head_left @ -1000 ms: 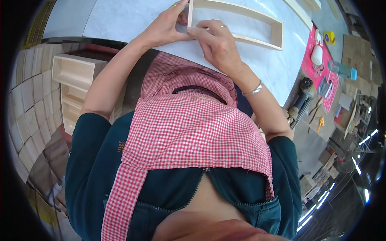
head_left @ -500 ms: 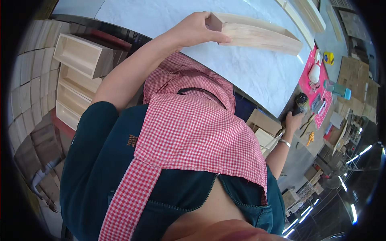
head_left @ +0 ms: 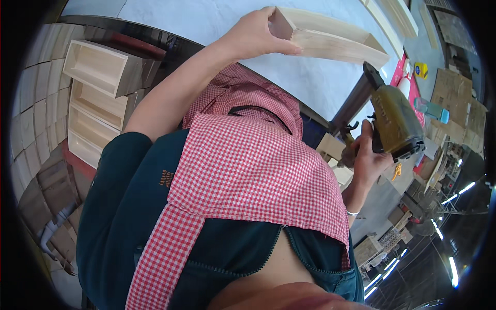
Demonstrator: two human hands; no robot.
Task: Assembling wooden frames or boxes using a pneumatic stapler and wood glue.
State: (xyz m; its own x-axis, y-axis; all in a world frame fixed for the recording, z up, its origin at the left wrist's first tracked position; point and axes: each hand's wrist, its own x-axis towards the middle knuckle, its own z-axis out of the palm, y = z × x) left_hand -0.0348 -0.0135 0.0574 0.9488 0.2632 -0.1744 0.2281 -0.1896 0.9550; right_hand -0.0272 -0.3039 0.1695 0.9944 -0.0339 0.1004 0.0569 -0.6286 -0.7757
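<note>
My left hand (head_left: pixel 253 37) grips one end of a pale wooden box (head_left: pixel 336 45), long and narrow, its thumb on the near side wall. The box is tilted on the white marbled tabletop (head_left: pixel 186 18), its hollow side showing. In my right hand (head_left: pixel 371 159) is a nail gun (head_left: pixel 397 121) with a yellow-brown body and a black nose and magazine. Its fingers wrap round the handle near the trigger. The nose points toward the right end of the box, with a small gap that I cannot judge exactly.
Several finished-looking wooden boxes (head_left: pixel 95 67) are stacked at the left beside piled wooden pieces (head_left: pixel 44 111). Wooden strips (head_left: pixel 395 20) lie at the table's far right. Beyond the right edge are a pink mat (head_left: pixel 398 72), a yellow container (head_left: pixel 421 70), a teal-capped bottle (head_left: pixel 433 111) and orange-handled pliers (head_left: pixel 397 171).
My right hand has lifted the nail gun from the right side and brought it up close to the box. The box has tipped slightly, showing more of its inside.
</note>
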